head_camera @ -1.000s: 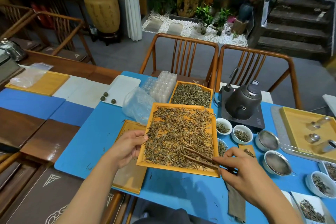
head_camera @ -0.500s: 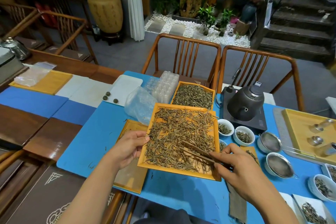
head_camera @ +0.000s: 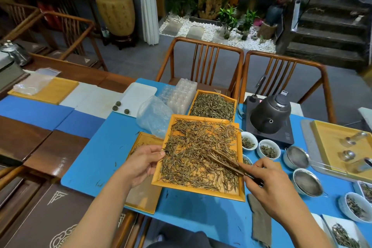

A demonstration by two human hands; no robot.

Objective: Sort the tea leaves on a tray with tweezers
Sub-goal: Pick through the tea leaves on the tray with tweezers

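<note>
An orange tray (head_camera: 198,190) covered with brown tea leaves (head_camera: 193,147) is tilted up over the blue mat. My left hand (head_camera: 141,164) grips its left edge, thumb on the rim. My right hand (head_camera: 267,185) pinches dark wooden tweezers (head_camera: 225,160) at the tray's right side. The tweezer tips lie among the leaves near the tray's middle, slightly apart. A second tray of greener tea leaves (head_camera: 213,104) sits behind the first.
A flat wooden tray (head_camera: 144,195) lies under my left hand. Right of the tray are small white bowls of tea (head_camera: 268,149), metal strainers (head_camera: 307,182), a black kettle on a base (head_camera: 269,115) and a yellow tray with glass jars (head_camera: 330,137). A plastic bag (head_camera: 154,115) lies behind left.
My right hand has pushed the tweezers further left and up into the leaves. The tray sits a little higher and closer, still held by my left hand.
</note>
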